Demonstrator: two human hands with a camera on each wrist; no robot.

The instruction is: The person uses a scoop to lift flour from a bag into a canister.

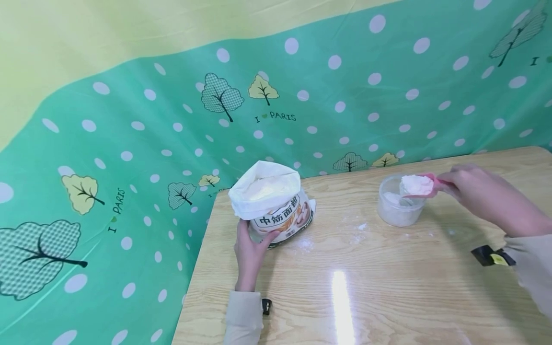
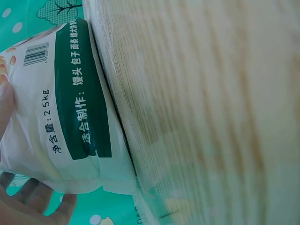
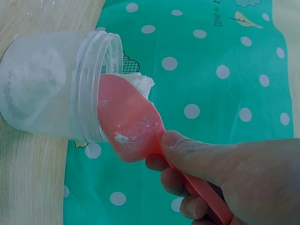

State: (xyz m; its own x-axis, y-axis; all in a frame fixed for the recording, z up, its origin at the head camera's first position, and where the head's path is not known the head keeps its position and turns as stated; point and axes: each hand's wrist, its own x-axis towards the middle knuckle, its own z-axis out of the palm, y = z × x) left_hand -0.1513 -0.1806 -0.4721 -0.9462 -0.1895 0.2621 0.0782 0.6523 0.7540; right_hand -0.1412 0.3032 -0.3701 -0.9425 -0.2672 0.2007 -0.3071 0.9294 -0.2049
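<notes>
A white flour bag with its top rolled open stands on the left of the table, white flour visible inside. My left hand grips its near left side, thumb on the front and fingers round the edge, as the left wrist view also shows. In my right hand is the handle of a pink scoop, heaped with white flour. The scoop's tip reaches over the mouth of a clear plastic jar, which has some flour in it. Flour dusts the right thumb.
The wooden table carries scattered flour between bag and jar. Behind and to the left hangs a green dotted cloth, close to the back of the bag. A bright reflection lies near the front.
</notes>
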